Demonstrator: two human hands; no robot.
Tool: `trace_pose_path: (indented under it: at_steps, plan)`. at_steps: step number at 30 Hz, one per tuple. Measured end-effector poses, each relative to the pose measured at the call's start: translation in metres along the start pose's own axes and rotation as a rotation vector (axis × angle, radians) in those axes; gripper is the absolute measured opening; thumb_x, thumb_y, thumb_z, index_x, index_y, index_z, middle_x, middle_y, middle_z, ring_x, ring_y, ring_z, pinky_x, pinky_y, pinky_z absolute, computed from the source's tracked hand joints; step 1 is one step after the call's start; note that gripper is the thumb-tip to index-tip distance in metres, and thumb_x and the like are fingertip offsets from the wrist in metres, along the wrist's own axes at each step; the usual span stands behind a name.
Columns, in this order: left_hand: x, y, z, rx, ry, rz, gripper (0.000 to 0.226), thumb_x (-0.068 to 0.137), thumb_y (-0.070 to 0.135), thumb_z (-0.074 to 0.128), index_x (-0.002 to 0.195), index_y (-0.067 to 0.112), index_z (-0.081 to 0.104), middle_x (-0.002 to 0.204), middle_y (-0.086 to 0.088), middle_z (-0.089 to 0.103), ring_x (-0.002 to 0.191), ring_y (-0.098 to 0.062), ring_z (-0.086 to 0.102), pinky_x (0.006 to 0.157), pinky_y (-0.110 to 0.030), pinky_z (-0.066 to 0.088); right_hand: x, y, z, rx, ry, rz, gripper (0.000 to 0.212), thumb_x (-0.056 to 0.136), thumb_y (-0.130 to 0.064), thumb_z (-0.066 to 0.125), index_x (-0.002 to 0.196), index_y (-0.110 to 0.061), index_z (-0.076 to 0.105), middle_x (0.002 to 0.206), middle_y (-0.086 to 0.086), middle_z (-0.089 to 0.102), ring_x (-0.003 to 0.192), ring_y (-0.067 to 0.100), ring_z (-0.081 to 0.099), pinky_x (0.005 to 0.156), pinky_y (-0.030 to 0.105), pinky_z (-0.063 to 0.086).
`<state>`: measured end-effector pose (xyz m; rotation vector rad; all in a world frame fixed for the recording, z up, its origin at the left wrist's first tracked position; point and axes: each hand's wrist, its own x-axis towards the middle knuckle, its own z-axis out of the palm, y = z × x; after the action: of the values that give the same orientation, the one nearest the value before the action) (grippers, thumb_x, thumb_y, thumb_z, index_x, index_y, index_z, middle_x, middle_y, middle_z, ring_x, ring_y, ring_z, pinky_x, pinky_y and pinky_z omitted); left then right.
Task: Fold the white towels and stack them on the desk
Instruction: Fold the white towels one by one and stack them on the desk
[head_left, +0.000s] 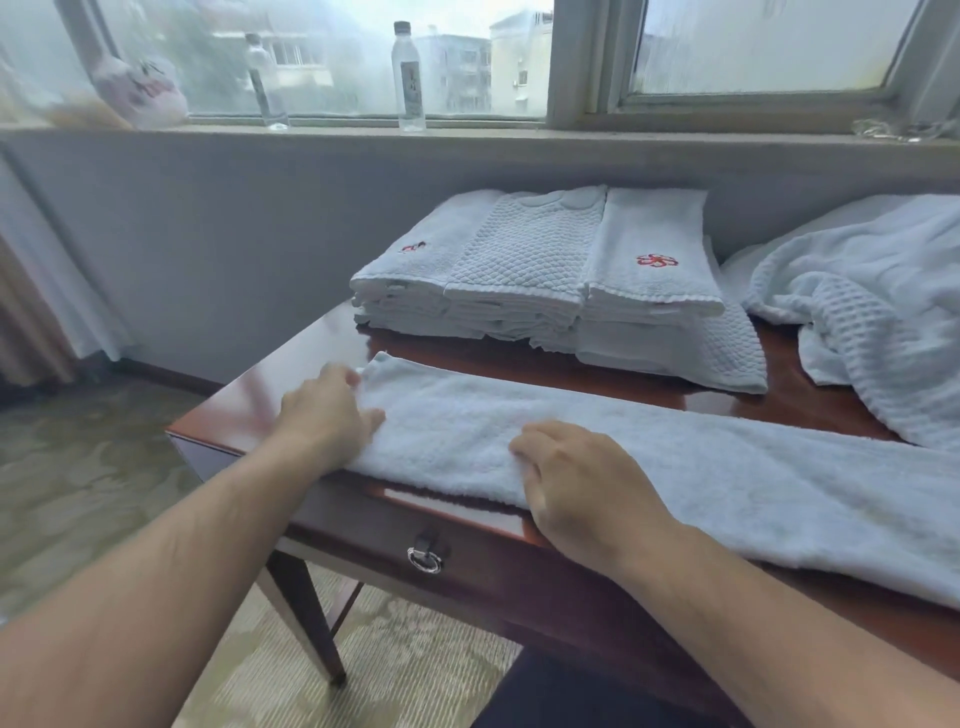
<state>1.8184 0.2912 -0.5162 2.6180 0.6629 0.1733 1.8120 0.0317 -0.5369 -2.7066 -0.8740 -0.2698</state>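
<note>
A dark red wooden desk (291, 374) stands below a window, its glossy top carrying all the linen. Across its near edge lies the largest piece, a long white towel (727, 493) folded into a narrow strip that runs from the desk's left part out past the right border of the view.

At the far right sits a loose heap of unfolded towels (872, 322), white and rumpled, one of them with a waffle weave. Just left of it, against the wall, is the stack of folded towels (545, 270), three piles side by side, two of them topped with a red flower emblem.

The right hand (582, 483) rests palm down on the strip near its middle, fingers slightly bent and lying on the cloth, gripping nothing. The left hand (324, 410) is at the strip's left end with the thumb on top of the cloth. Its fingertips are blurred beside the corner, so I cannot tell whether they pinch it or only touch it.

On the window sill (519, 137) stand two clear plastic bottles, one labelled (409, 78) and a slimmer one (265, 78) to its left, with a plastic bag (140, 91) further left. A metal ring pull (426, 558) hangs on the desk's drawer front.
</note>
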Motion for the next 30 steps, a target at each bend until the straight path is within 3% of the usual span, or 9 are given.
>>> trace_pose_path:
  at_steps: [4, 7, 10, 12, 15, 19, 23, 26, 30]
  plan:
    - [0.008, -0.003, -0.009, -0.116, -0.093, -0.142, 0.079, 0.083, 0.031, 0.080, 0.144, 0.004, 0.038, 0.135, -0.015, 0.056, 0.121, -0.034, 0.055, 0.090, -0.035, 0.045, -0.011, 0.002, 0.012, 0.081, 0.115, -0.014, 0.018, 0.096, -0.014, 0.052, 0.101, -0.015, 0.070, 0.108, 0.000, 0.069, 0.101, 0.023, 0.062, 0.089, 0.038, 0.050]
    - [0.009, -0.012, -0.013, -0.146, -0.168, -0.116, 0.041, 0.080, 0.029, 0.080, 0.104, -0.001, 0.066, 0.109, -0.018, 0.069, 0.095, -0.034, 0.066, 0.079, -0.037, 0.053, -0.014, 0.002, 0.012, 0.106, 0.126, -0.007, 0.021, 0.095, -0.013, 0.056, 0.107, -0.018, 0.071, 0.111, -0.003, 0.070, 0.105, 0.020, 0.062, 0.093, 0.034, 0.048]
    - [-0.005, -0.016, -0.016, -0.262, -0.174, -0.044, 0.025, 0.082, 0.033, 0.066, 0.091, 0.010, 0.070, 0.096, -0.013, 0.073, 0.088, -0.030, 0.069, 0.080, -0.040, 0.058, -0.013, 0.002, 0.008, 0.131, 0.097, 0.014, 0.022, 0.097, -0.019, 0.052, 0.108, -0.023, 0.070, 0.113, -0.007, 0.069, 0.108, 0.015, 0.059, 0.096, 0.030, 0.043]
    - [-0.016, -0.016, -0.022, -0.391, -0.159, 0.004, 0.022, 0.083, 0.033, 0.062, 0.093, 0.016, 0.070, 0.096, -0.007, 0.074, 0.092, -0.028, 0.070, 0.087, -0.047, 0.058, -0.010, -0.001, 0.002, 0.156, 0.052, 0.037, 0.019, 0.095, -0.024, 0.049, 0.090, -0.023, 0.068, 0.096, -0.009, 0.067, 0.096, 0.012, 0.058, 0.089, 0.033, 0.046]
    - [-0.028, -0.009, -0.036, -0.676, -0.225, 0.015, 0.039, 0.071, 0.030, 0.061, 0.104, 0.012, 0.071, 0.104, -0.012, 0.076, 0.097, -0.030, 0.073, 0.093, -0.050, 0.057, -0.003, -0.007, -0.010, 0.282, 0.053, 0.064, 0.040, 0.097, -0.030, 0.049, 0.061, -0.013, 0.050, 0.063, -0.005, 0.053, 0.068, 0.015, 0.050, 0.064, 0.039, 0.044]
    - [-0.036, 0.011, -0.053, -0.944, -0.399, 0.061, 0.023, 0.085, 0.011, 0.058, 0.103, 0.010, 0.074, 0.108, -0.015, 0.075, 0.094, -0.026, 0.075, 0.076, -0.036, 0.062, 0.009, -0.015, -0.033, 0.813, 0.005, 0.241, 0.050, 0.100, -0.048, 0.049, 0.084, -0.008, 0.074, 0.087, -0.001, 0.076, 0.083, 0.015, 0.070, 0.080, 0.041, 0.058]
    - [-0.052, 0.047, -0.056, -0.987, -0.583, 0.172, 0.025, 0.095, 0.006, 0.057, 0.097, 0.015, 0.080, 0.108, -0.014, 0.075, 0.092, -0.023, 0.074, 0.071, -0.033, 0.062, 0.018, -0.014, -0.052, 1.371, -0.081, 0.471, 0.058, 0.101, -0.056, 0.045, 0.109, -0.004, 0.071, 0.099, 0.013, 0.077, 0.093, 0.030, 0.074, 0.078, 0.040, 0.059]
    - [-0.070, 0.082, -0.040, -0.900, -0.647, 0.285, 0.030, 0.095, 0.007, 0.059, 0.120, 0.017, 0.072, 0.114, -0.014, 0.072, 0.097, -0.022, 0.068, 0.085, -0.036, 0.055, 0.016, -0.004, -0.064, 1.541, -0.131, 0.496, 0.080, 0.097, -0.070, 0.034, 0.114, -0.001, 0.070, 0.107, 0.020, 0.075, 0.092, 0.033, 0.074, 0.077, 0.039, 0.058]
    - [-0.089, 0.111, -0.024, -0.710, -0.671, 0.471, 0.036, 0.093, 0.020, 0.056, 0.126, 0.027, 0.067, 0.104, 0.007, 0.075, 0.084, -0.011, 0.063, 0.077, -0.020, 0.045, 0.000, 0.028, -0.069, 1.672, -0.067, 0.580, 0.090, 0.096, -0.073, 0.033, 0.124, 0.007, 0.065, 0.120, 0.028, 0.069, 0.113, 0.040, 0.068, 0.103, 0.049, 0.050]
